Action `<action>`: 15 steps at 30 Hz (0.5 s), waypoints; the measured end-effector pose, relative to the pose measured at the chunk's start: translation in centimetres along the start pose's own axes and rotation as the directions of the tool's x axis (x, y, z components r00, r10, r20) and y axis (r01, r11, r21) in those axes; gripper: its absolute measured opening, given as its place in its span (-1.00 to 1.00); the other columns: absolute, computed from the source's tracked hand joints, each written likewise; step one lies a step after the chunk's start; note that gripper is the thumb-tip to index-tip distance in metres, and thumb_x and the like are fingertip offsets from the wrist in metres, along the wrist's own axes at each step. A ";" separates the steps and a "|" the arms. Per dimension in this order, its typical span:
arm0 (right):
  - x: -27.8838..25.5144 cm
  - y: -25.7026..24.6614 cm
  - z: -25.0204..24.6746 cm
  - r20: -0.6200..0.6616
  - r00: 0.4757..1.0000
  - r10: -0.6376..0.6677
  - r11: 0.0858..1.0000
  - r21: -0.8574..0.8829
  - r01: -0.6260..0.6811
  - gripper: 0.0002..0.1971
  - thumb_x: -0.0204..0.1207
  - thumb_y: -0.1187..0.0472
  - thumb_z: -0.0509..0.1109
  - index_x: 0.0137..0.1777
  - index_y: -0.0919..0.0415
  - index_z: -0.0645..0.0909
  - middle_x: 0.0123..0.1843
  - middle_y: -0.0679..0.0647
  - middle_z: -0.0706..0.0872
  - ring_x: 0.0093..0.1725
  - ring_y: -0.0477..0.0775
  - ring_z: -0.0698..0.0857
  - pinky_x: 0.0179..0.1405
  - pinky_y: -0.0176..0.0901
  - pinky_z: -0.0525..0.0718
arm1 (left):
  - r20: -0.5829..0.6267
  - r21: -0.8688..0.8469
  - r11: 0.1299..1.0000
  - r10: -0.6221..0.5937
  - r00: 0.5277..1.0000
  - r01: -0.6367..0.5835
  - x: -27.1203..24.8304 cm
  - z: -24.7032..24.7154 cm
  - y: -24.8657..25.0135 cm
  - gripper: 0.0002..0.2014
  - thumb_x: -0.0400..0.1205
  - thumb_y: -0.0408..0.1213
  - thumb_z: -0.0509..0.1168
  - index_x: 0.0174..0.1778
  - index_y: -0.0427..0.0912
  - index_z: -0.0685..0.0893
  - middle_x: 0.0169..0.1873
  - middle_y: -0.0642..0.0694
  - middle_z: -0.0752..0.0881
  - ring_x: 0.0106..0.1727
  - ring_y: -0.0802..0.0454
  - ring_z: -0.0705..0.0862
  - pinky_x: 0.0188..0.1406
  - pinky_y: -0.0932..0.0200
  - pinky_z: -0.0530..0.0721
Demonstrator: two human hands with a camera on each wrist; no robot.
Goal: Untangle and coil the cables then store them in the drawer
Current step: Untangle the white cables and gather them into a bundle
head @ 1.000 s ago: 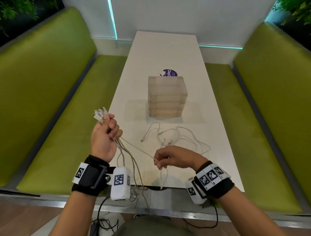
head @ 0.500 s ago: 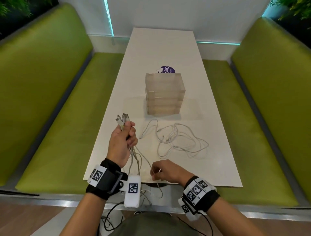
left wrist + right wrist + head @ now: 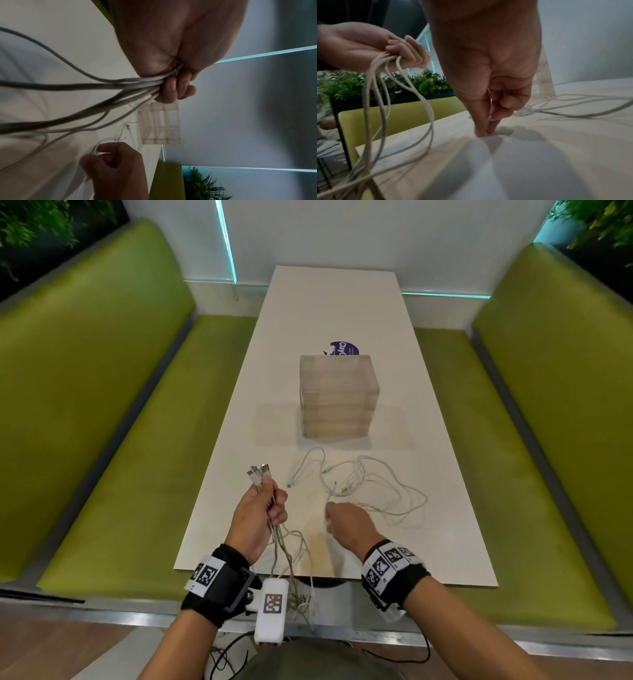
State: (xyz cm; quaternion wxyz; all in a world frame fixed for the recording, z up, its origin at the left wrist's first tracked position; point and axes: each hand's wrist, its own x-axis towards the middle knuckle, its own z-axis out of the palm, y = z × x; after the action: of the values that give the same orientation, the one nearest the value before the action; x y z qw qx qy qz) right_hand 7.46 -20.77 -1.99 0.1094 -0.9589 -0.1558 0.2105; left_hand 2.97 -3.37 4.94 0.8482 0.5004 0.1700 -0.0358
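My left hand (image 3: 270, 503) grips a bundle of grey-white cables (image 3: 284, 546) over the table's near left part. Their plugs (image 3: 258, 472) stick up above the fist and the strands hang down past the table edge. The left wrist view shows the fingers (image 3: 175, 89) curled round the bundle (image 3: 102, 86). My right hand (image 3: 329, 517) is low on the table and pinches a thin white cable between thumb and forefinger (image 3: 483, 128). A loose tangle of white cables (image 3: 373, 491) lies just beyond it. The clear drawer unit (image 3: 339, 395) stands mid-table with its drawers closed.
The white table (image 3: 335, 302) runs away from me between two green benches (image 3: 102, 405) (image 3: 531, 422). A purple sticker (image 3: 344, 349) lies behind the drawer unit. Plants (image 3: 426, 82) stand behind the left bench.
My left hand has moved right, from over the bench to above the table, still holding the bundle. My right hand has moved forward from the table edge to the loose tangle.
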 end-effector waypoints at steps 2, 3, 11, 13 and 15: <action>-0.4 -0.1 -0.2 0.020 1.000 0.012 1.000 0.020 -0.013 -0.76 0.61 0.28 0.20 0.23 0.27 0.54 0.21 0.22 0.66 0.18 0.23 0.62 0.05 -0.01 0.55 | 0.014 0.037 0.999 -0.016 1.000 0.015 -0.2 -0.3 -0.2 -0.69 0.78 -0.16 0.04 -0.28 -0.16 0.39 -0.49 -0.02 0.46 -0.60 0.18 0.25 -0.61 0.33 0.31; -0.5 0.0 -0.7 0.038 0.999 0.017 0.997 0.077 -0.020 -0.76 0.61 0.26 0.21 0.22 0.24 0.58 0.22 0.19 0.67 0.19 0.20 0.63 0.07 -0.04 0.55 | 0.026 0.056 0.998 -0.028 0.999 0.027 -0.3 -0.5 -0.3 -0.71 0.77 -0.17 0.05 -0.28 -0.15 0.38 -0.49 -0.02 0.43 -0.58 0.18 0.25 -0.60 0.33 0.30; -2.0 1.8 -7.5 -0.009 1.000 0.003 0.949 0.314 0.000 -0.87 0.62 0.21 0.21 0.04 0.09 0.59 0.10 0.06 0.77 0.07 0.08 0.67 0.07 -0.04 0.61 | 0.002 0.122 0.980 -0.159 0.987 0.157 -0.4 -1.2 -1.5 -0.77 0.74 -0.28 0.15 -0.25 -0.16 0.40 -0.53 0.01 0.35 -0.59 0.17 0.25 -0.65 0.33 0.28; -2.2 2.3 -8.3 -0.027 0.999 0.022 0.942 0.337 -0.012 -0.88 0.64 0.19 0.20 0.02 0.12 0.57 0.01 0.06 0.79 0.02 0.06 0.68 0.03 -0.05 0.61 | -0.001 0.119 0.977 -0.179 0.984 0.177 -0.4 -1.0 -1.6 -0.80 0.75 -0.27 0.15 -0.20 -0.20 0.47 -0.50 -0.05 0.49 -0.57 0.13 0.37 -0.59 0.31 0.39; -2.0 2.7 -8.6 -0.060 0.997 0.055 0.942 0.335 -0.032 -0.83 0.65 0.16 0.17 0.05 0.17 0.57 -0.03 0.11 0.78 0.00 0.13 0.70 0.01 0.00 0.62 | -0.003 0.114 0.977 -0.178 0.984 0.177 -0.5 -0.8 -1.7 -0.80 0.75 -0.26 0.15 -0.16 -0.23 0.52 -0.46 -0.10 0.62 -0.52 0.09 0.53 -0.50 0.26 0.54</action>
State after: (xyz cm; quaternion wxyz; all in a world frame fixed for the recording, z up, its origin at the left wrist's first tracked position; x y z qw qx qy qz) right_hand 10.14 -25.19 5.65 0.2710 -0.9362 -0.0929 0.2035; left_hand 1.94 -3.54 3.35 0.8122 0.5308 0.2086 -0.1230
